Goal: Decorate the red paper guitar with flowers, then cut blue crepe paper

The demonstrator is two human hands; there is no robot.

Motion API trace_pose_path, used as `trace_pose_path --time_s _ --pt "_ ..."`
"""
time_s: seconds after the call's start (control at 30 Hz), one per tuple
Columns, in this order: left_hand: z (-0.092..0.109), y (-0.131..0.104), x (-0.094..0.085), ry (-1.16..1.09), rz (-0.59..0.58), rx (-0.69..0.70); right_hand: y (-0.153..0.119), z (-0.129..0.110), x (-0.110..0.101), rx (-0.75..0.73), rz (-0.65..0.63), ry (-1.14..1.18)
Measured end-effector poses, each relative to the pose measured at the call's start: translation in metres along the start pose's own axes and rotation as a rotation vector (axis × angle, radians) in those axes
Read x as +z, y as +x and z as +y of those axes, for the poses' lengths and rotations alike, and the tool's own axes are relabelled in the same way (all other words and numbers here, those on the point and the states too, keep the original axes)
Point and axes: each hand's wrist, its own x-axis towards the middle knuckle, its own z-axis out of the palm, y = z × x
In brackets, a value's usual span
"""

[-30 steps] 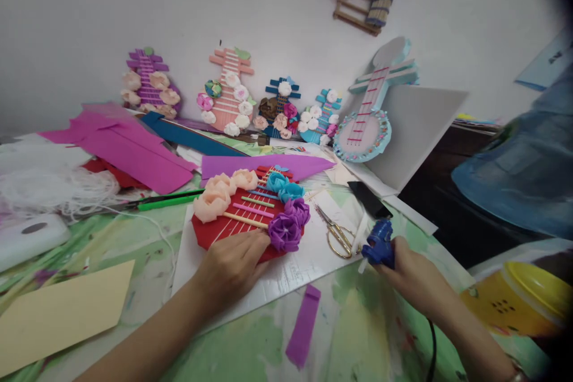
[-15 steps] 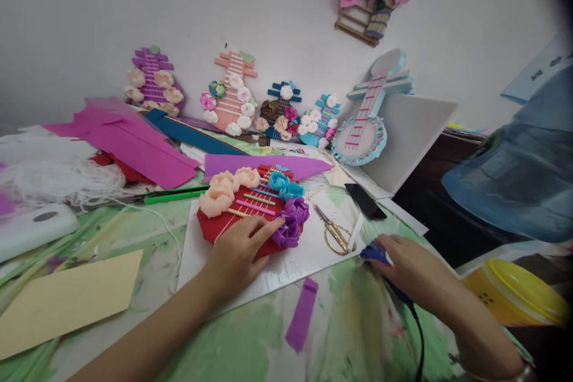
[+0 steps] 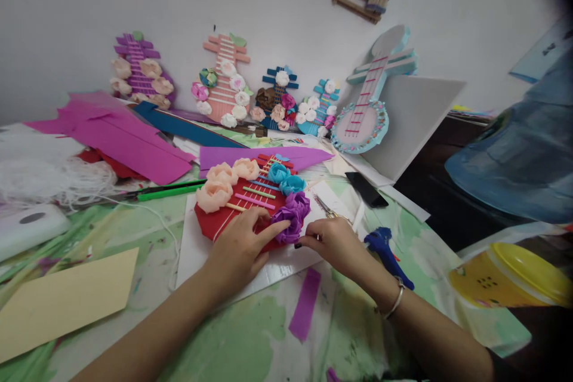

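Resting on the near part of the red craft instrument (image 3: 208,222), my left hand (image 3: 239,245) has its fingers spread, the index finger reaching onto the purple flowers (image 3: 290,221). My right hand (image 3: 333,245) comes in at their right edge, fingers drawn narrow; whether they pinch anything I cannot tell. The instrument lies on a white board (image 3: 268,274) on the tabletop (image 3: 224,340), its long axis running away from me and slightly right, neck at the far end. Both forearms slant inward, palms down.
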Motion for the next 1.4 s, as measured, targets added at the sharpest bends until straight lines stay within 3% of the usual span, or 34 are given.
trace_pose_path --time_s 0.57,1.4 --pt "0.0002 -0.0014 0.0059 0.039 -0.019 0.055 0.0029 -0.0005 0.0024 -0.014 0.042 -0.007" --pt "-0.0001 -0.002 0.007 0.031 -0.036 0.019 0.0024 -0.0028 0.0032 -0.048 0.079 -0.037"
